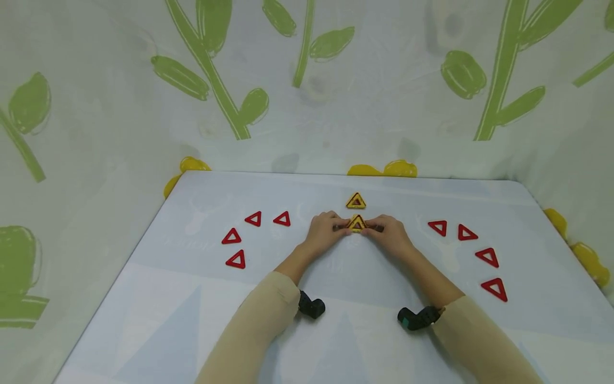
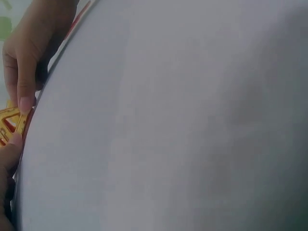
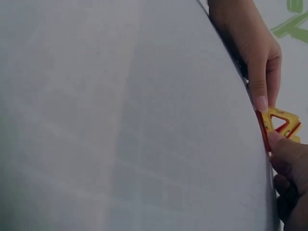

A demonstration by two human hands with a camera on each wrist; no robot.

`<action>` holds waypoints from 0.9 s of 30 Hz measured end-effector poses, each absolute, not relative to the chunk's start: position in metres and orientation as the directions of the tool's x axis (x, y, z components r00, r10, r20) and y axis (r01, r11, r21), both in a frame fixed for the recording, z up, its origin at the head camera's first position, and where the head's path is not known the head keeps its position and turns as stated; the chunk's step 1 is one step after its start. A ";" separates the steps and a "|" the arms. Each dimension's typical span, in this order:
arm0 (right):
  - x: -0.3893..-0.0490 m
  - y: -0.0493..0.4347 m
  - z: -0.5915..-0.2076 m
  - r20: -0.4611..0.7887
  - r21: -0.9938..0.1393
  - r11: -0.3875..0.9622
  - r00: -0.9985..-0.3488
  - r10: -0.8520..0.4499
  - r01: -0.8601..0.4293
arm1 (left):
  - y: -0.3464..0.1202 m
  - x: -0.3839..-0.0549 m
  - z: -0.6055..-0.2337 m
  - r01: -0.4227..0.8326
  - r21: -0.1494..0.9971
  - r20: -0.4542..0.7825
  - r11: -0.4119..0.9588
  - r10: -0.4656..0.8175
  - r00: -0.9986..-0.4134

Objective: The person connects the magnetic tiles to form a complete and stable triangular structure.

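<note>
In the head view my left hand (image 1: 328, 230) and my right hand (image 1: 386, 233) meet at a yellow triangle frame (image 1: 356, 223), pinching it from opposite sides. A red triangle edge shows under the yellow one in the right wrist view, where the yellow triangle frame (image 3: 288, 118) sits between thumb and fingertips. Just beyond the hands lies a second yellow triangle (image 1: 356, 201), with red showing inside it. The fingers curled beneath the hands are partly hidden.
Several red triangle frames lie in an arc at the left, one being the red triangle (image 1: 235, 259). Several more curve along the right, such as the red triangle (image 1: 494, 289). The white table (image 1: 336, 330) ends at a wall with green leaf prints.
</note>
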State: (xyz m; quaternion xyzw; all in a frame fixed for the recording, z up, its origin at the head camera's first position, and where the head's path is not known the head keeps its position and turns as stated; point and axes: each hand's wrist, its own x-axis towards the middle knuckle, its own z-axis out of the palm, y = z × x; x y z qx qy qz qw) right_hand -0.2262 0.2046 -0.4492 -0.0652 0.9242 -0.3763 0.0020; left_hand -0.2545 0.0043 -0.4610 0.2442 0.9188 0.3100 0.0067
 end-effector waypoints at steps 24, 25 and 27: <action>-0.245 0.208 -0.452 0.005 -0.715 0.698 -0.999 -0.050 -0.039 | 0.012 -0.269 -0.456 0.388 0.525 0.113 0.757 0.390 -0.914; -0.246 0.209 -0.453 0.009 -0.714 0.699 -0.999 -0.050 -0.041 | 0.012 -0.268 -0.456 0.386 0.532 0.115 0.753 0.387 -0.915; -0.246 0.209 -0.454 0.013 -0.709 0.704 -0.999 -0.047 -0.043 | 0.012 -0.268 -0.456 0.385 0.545 0.122 0.745 0.383 -0.915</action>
